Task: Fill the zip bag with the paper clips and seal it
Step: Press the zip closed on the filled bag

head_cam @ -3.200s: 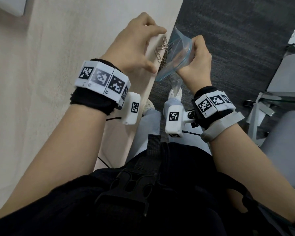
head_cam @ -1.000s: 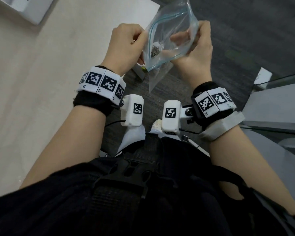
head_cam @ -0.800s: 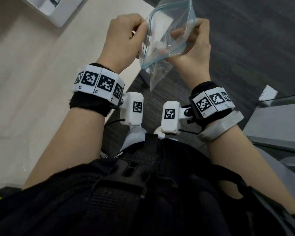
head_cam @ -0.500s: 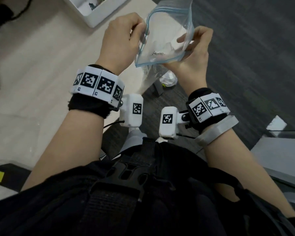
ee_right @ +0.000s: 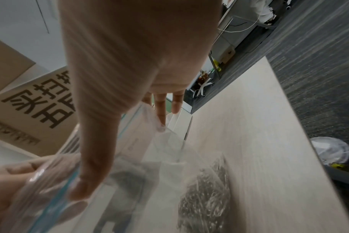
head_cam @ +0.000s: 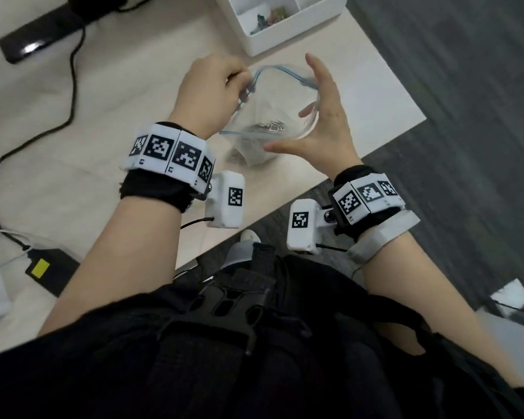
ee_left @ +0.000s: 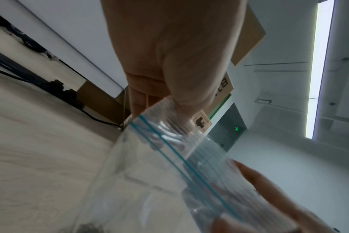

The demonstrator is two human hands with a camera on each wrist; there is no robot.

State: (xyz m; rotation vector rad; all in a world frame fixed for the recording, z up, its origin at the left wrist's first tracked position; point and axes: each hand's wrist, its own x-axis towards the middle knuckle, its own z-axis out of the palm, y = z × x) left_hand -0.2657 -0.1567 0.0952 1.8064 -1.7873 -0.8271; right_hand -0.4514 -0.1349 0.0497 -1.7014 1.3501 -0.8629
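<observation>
You've brought the zip bag [head_cam: 270, 116] down from mid-air over the floor onto the table [head_cam: 103, 146], and it now stands near the corner with its mouth gaping upward. Your left hand [head_cam: 212, 92] pinches the rim's left end; your right hand [head_cam: 324, 122] has splayed wide, fingers straight against the right side. The blue zip track runs hand to hand, so sealing means pressing along that line. The paper clips [head_cam: 268, 127] lie heaped at the bottom.

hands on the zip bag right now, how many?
2. The left hand pinches the zip bag at the left of its open rim. The right hand touches the right side with fingers spread straight. No other hand in view.
</observation>
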